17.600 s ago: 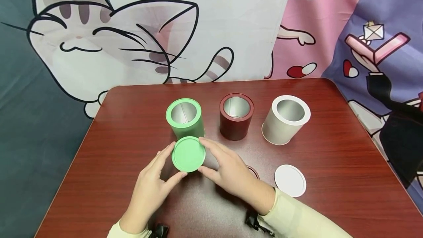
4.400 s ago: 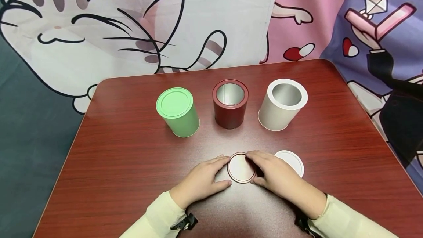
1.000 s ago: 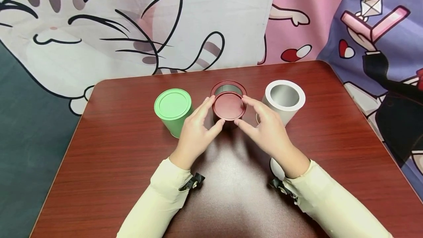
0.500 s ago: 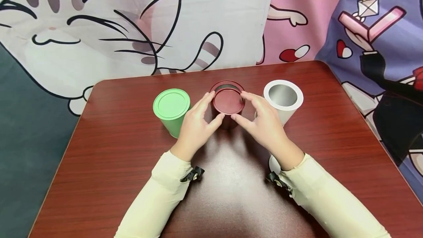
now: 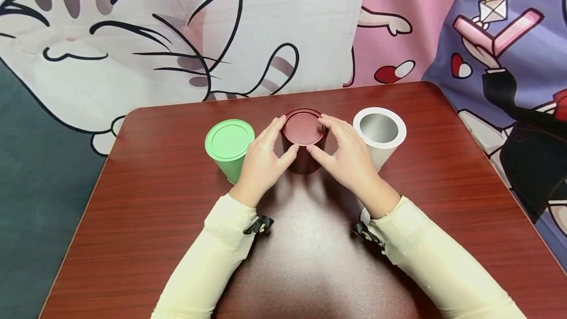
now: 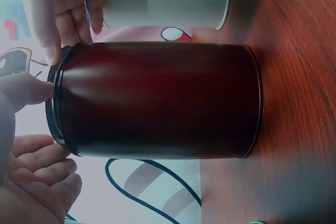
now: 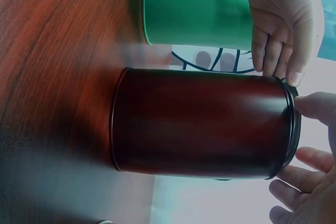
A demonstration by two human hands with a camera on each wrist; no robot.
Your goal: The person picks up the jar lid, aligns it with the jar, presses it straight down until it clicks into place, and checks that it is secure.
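A dark red lid (image 5: 304, 128) covers the mouth of the dark red can (image 5: 306, 161), which stands upright at the middle of the table. My left hand (image 5: 265, 161) pinches the lid's left edge between thumb and fingertips. On the opposite edge, my right hand (image 5: 350, 159) grips it in the same way. From the side, the left wrist view shows the lid (image 6: 54, 111) at the rim of the can (image 6: 157, 100), sitting slightly askew. Both thumbs are on the near side, as the right wrist view shows with the lid (image 7: 295, 129) between them and the fingers.
Left of the red can stands a green can (image 5: 230, 149) with its green lid on. To the right is a white can (image 5: 381, 134), its mouth uncovered. A white lid (image 5: 365, 216) lies on the table (image 5: 146, 201), mostly hidden beneath the right forearm. A printed cloth hangs behind.
Seconds ago the green lid was in my hands; it now sits on its can. The red lid was lifted from the table, then moved away from me over the red can's mouth.
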